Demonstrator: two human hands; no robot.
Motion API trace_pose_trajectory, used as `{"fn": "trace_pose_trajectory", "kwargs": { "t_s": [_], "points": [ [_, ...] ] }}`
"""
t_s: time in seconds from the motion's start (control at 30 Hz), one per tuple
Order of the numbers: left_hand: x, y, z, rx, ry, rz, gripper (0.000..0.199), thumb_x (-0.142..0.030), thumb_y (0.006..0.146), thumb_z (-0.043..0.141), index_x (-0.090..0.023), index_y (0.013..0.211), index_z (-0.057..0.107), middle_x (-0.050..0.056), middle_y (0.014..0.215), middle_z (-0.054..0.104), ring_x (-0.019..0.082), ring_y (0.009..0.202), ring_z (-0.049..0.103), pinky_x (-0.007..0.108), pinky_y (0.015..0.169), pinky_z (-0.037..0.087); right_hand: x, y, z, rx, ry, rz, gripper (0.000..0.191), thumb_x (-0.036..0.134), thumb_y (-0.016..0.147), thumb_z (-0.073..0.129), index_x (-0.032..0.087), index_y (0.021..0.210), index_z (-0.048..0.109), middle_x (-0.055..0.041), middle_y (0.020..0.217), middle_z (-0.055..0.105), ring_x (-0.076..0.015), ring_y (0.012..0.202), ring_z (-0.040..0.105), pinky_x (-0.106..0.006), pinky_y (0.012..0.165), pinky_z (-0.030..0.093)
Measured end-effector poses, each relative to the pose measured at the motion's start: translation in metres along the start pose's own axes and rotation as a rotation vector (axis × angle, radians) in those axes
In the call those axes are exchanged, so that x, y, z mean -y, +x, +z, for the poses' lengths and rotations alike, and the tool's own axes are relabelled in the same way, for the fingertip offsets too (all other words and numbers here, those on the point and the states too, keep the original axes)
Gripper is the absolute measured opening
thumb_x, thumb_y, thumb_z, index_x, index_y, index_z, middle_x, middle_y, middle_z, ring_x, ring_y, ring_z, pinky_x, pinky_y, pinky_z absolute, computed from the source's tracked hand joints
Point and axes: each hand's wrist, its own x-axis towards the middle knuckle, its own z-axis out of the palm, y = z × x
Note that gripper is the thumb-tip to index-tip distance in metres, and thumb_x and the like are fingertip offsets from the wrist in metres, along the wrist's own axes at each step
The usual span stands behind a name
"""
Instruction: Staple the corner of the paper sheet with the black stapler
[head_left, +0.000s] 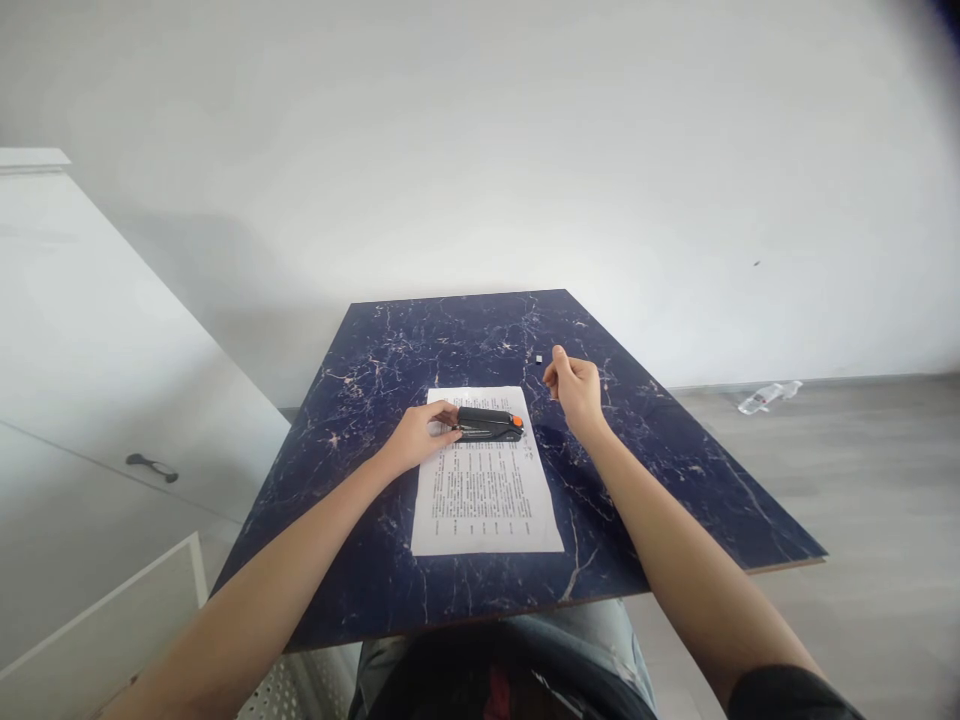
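Note:
My left hand (424, 433) is closed around the left end of a black stapler (489, 424) with an orange part at its right end. The stapler lies across the upper half of a printed sheet of paper (487, 535). Off the paper's right side, my right hand (576, 388) hovers over the table with its fingers curled in and the thumb uppermost. Whatever its fingers hold, if anything, is too small or hidden to make out. Just left of that hand, a small silvery piece (538, 359), perhaps a strip of staples, rests on the table.
Everything lies on a dark blue marbled table (405, 340) standing against a white wall (480, 150). At left is a white cabinet (90, 330) with a dark handle (152, 467). Clear plastic packaging (769, 397) lies on the floor to the right.

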Motion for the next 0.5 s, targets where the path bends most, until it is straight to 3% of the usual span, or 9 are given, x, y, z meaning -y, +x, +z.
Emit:
{"fn": "trace_pose_trajectory", "kwargs": {
  "t_s": [0.5],
  "points": [
    [-0.0053, -0.0004, -0.0006, -0.016, 0.073, 0.020, 0.022, -0.017, 0.082, 0.073, -0.020, 0.104, 0.068, 0.003, 0.099, 0.075, 0.018, 0.092, 0.072, 0.034, 0.092, 0.056, -0.0005, -0.0001, -0.0001, 0.027, -0.044, -0.030, 0.063, 0.068, 0.092, 0.051, 0.017, 0.055, 0.061, -0.0007, 0.043, 0.049, -0.0107, 0.038, 0.043, -0.024, 0.042, 0.034]
  ]
}}
